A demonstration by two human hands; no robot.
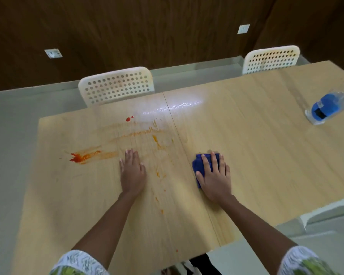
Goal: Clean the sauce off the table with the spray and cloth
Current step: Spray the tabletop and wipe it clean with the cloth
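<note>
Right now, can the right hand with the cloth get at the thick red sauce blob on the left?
Probably yes, but the left hand lies flat between the cloth and the blob.

A single wide-angle view came from a camera worn on the person's head, looking forward and steeply down over a wooden table [256, 155] at close range. Both forearms reached in from the bottom edge. The picture appeared slightly tilted, with straight lines bending near its edges.
</note>
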